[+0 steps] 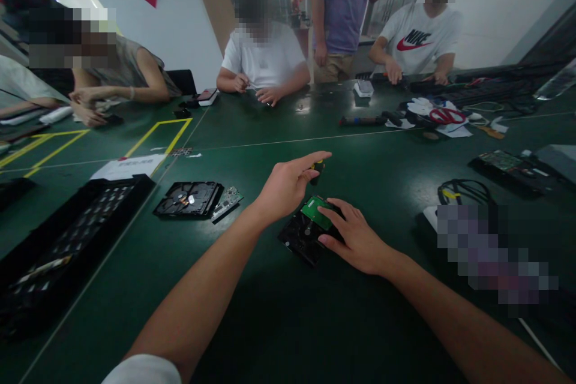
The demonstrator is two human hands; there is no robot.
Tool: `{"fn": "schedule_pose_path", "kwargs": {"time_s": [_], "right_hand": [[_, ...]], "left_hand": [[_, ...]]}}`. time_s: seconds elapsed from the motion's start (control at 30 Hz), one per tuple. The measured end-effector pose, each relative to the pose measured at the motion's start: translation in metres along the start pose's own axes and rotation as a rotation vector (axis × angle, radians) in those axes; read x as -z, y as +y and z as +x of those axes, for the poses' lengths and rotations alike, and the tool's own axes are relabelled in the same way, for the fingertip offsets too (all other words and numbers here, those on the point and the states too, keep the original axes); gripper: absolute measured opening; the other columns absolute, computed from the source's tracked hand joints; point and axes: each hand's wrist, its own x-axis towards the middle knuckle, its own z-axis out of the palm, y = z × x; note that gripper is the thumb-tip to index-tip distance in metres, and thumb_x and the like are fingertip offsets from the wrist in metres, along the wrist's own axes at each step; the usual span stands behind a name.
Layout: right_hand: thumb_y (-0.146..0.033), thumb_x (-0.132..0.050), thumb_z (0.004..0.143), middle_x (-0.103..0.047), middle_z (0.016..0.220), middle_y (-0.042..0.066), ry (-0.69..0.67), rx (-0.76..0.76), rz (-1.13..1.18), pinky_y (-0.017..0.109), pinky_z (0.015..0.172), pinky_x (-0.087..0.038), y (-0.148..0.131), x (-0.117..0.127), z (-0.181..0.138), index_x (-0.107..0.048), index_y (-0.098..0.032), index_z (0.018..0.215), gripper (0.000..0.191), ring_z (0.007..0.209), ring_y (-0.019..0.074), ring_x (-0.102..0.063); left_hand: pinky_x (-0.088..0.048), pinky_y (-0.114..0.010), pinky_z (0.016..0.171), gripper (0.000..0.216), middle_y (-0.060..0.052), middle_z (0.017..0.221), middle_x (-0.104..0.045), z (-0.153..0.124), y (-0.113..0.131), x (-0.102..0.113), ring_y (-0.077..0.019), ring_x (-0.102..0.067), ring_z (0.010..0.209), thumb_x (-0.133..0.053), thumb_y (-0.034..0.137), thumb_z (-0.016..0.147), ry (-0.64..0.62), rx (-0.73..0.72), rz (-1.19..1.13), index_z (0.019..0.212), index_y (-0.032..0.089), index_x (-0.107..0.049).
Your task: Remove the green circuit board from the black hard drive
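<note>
My left hand [284, 187] is closed around a black-and-yellow screwdriver [317, 171], its index finger stretched forward along the top; the tool's tip cannot be made out. Just below it lies a black hard drive [297, 237] with a green circuit board [316, 213] on its upper side. My right hand [357, 239] grips this drive from the right, fingertips on the green board and thumb near the drive's middle. Left of my hands, another hard drive [189, 199] lies on the green table [252, 324], with a loose circuit board [227, 203] against its right side.
A long black tray [76, 240] holding rows of small parts lies at the left. At the right are a coiled black cable [465, 191] and an electronic unit [508, 169]. Gloves and red cable [445, 115] lie farther back. Several people sit or stand across the table.
</note>
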Motion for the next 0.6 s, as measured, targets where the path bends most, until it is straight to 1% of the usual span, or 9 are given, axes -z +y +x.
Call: {"fn": "schedule_pose_path", "kwargs": {"time_s": [0.13,0.23,0.33,0.47,0.6], "right_hand": [[-0.061,-0.045,0.104,-0.038,0.162,0.017,0.006,0.002,0.006,0.063,0.118,-0.035,0.0006,-0.0002,-0.0002,-0.043,-0.026,0.156,0.063,0.150,0.0389,-0.036],[-0.062,-0.045,0.103,-0.037,0.163,0.016,-0.007,-0.010,0.011,0.065,0.118,-0.035,0.0003,0.0008,-0.0003,-0.043,-0.027,0.156,0.064,0.150,0.0400,-0.035],[-0.063,-0.045,0.103,-0.037,0.163,0.017,-0.010,-0.016,0.011,0.064,0.118,-0.035,0.0002,0.0009,0.0001,-0.043,-0.026,0.156,0.065,0.150,0.0396,-0.035],[-0.063,-0.045,0.103,-0.037,0.162,0.019,0.001,-0.007,0.002,0.061,0.120,-0.034,0.0011,-0.0010,0.0003,-0.044,-0.024,0.155,0.065,0.150,0.0383,-0.035],[-0.063,-0.045,0.103,-0.036,0.163,0.016,-0.002,-0.016,0.009,0.064,0.119,-0.035,0.0020,-0.0026,-0.0008,-0.043,-0.028,0.156,0.064,0.151,0.0389,-0.034]], "left_hand": [[-0.056,-0.033,0.103,0.044,-0.002,0.131,-0.073,0.0001,-0.0026,-0.0011,-0.0183,-0.072,0.115,-0.053,0.010,0.101,0.052,-0.011,0.062,0.141,0.025,-0.061],[-0.058,-0.031,0.095,0.040,-0.003,0.124,-0.075,0.0005,-0.0045,-0.0023,-0.0182,-0.074,0.104,-0.057,0.013,0.100,0.101,-0.013,0.159,0.139,0.025,-0.063],[-0.059,-0.031,0.090,0.039,-0.004,0.117,-0.077,0.0005,-0.0055,-0.0041,-0.0185,-0.074,0.097,-0.059,0.017,0.101,0.126,-0.025,0.251,0.140,0.025,-0.062],[-0.058,-0.032,0.090,0.037,-0.005,0.117,-0.076,-0.0001,-0.0023,-0.0070,-0.0191,-0.073,0.098,-0.060,0.019,0.102,0.121,-0.040,0.303,0.139,0.024,-0.062],[-0.057,-0.032,0.090,0.036,-0.005,0.114,-0.076,-0.0015,0.0045,-0.0097,-0.0194,-0.073,0.098,-0.064,0.025,0.101,0.116,-0.039,0.331,0.137,0.025,-0.063]]}}
